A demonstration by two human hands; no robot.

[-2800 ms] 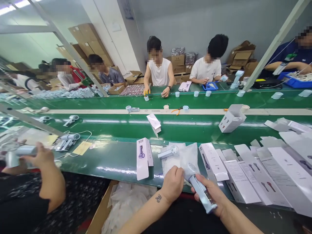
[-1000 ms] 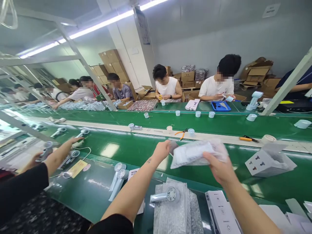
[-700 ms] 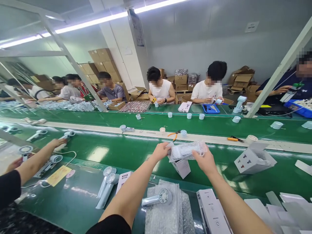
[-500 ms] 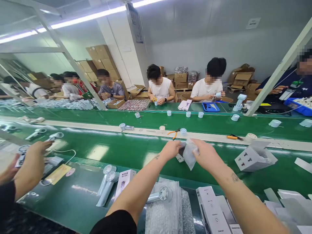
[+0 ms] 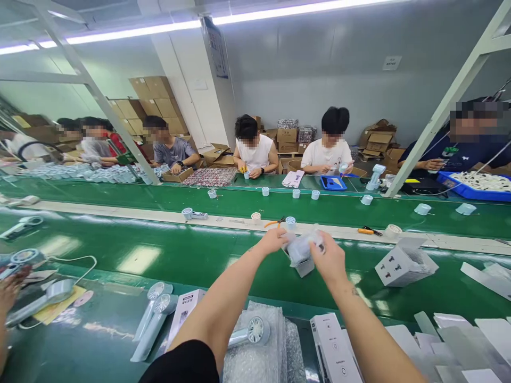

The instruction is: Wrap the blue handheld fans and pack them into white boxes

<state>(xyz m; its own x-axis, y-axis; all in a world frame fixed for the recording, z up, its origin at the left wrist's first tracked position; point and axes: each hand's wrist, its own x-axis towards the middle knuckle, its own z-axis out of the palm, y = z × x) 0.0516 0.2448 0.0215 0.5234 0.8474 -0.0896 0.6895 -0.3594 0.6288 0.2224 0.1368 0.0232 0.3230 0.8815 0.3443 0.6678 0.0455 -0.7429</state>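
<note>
Both my arms reach out over the green conveyor belt (image 5: 191, 250). My left hand (image 5: 272, 240) grips the left side of a small white box (image 5: 302, 264) standing open on the belt. My right hand (image 5: 329, 259) holds a clear plastic bag with a fan inside (image 5: 301, 247), its lower end inside the box's open top. Close to me, a pale blue handheld fan (image 5: 249, 334) lies on a stack of bubble-wrap bags (image 5: 275, 351). A printed white carton (image 5: 333, 351) lies just right of that stack.
Another open white box (image 5: 403, 261) lies on the belt to the right; flat cartons (image 5: 459, 346) pile at lower right. Two fans (image 5: 154, 316) and a boxed unit (image 5: 181, 314) lie at lower left. A neighbour's hand (image 5: 8, 292) shows far left. Several workers sit across the line.
My hands pushed the fan into the bag, lifted it out over the belt, folded the bag smaller and lowered it into the white box. The view swung up and forward.
</note>
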